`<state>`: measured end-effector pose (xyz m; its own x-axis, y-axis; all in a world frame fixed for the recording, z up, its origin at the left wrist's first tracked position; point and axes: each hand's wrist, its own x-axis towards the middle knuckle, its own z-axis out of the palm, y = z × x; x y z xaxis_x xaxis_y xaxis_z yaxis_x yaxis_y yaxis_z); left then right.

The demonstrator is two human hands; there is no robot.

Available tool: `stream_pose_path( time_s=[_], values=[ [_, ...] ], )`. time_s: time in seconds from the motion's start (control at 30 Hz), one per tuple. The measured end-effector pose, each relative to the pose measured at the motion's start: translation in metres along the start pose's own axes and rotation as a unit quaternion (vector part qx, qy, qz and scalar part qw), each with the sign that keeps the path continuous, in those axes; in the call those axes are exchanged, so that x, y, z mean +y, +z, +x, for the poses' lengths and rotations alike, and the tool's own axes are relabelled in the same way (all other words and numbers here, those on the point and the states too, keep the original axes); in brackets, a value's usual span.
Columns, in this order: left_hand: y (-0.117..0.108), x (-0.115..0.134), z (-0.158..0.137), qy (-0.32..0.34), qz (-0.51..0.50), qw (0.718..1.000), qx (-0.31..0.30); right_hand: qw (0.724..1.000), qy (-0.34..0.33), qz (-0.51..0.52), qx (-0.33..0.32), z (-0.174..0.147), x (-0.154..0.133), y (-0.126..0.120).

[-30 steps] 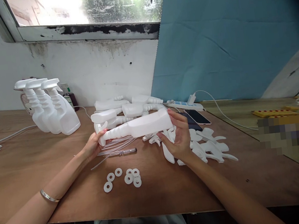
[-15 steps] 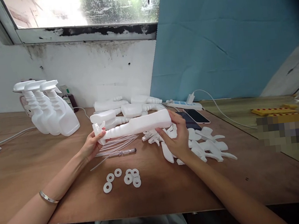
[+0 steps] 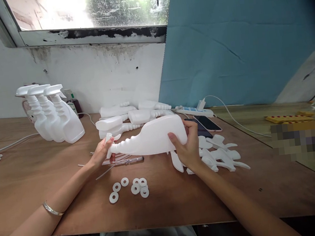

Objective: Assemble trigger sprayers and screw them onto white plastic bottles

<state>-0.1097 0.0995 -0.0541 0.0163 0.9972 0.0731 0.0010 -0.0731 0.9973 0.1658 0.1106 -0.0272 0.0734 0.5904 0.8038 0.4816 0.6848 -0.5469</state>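
Observation:
A white spray bottle [image 3: 153, 135] lies level in the air between my two hands, neck to the left, its broad side facing me. My right hand [image 3: 187, 143] is closed around its base end. At the neck, my left hand [image 3: 102, 152] grips the white trigger sprayer head [image 3: 110, 145], which sits against the bottle's mouth; fingers cover part of it. Below lie thin white tubes [image 3: 122, 157] and a clear screwdriver-like pen [image 3: 131, 160]. Several white ring washers [image 3: 135, 188] rest nearer the table's front edge.
Three bottles with spray heads [image 3: 69, 121] stand at the left back. Several headless bottles [image 3: 115, 121] lie behind my hands. Loose trigger heads [image 3: 220, 152] are heaped right of my right hand. A phone [image 3: 207, 122], a power strip [image 3: 194, 111] and cables lie farther back.
The bottle has rolled about its length, so its broad side now faces me instead of its narrow edge. My left hand has turned with the sprayer head and dipped slightly.

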Motion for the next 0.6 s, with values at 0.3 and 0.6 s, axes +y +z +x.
stream_pose_path(
  time_s=[0.3, 0.6],
  values=[
    [0.0023, 0.0043, 0.0030, -0.001, -0.118, 0.993, 0.000, 1.000, -0.013, -0.021, 0.008, -0.0012, -0.0006, 0.0025],
    [-0.0026, 0.0005, 0.0042, 0.015, -0.136, 0.991, 0.004, 0.998, -0.058, -0.030, -0.022, 0.0027, -0.0010, 0.0002]
  ],
)
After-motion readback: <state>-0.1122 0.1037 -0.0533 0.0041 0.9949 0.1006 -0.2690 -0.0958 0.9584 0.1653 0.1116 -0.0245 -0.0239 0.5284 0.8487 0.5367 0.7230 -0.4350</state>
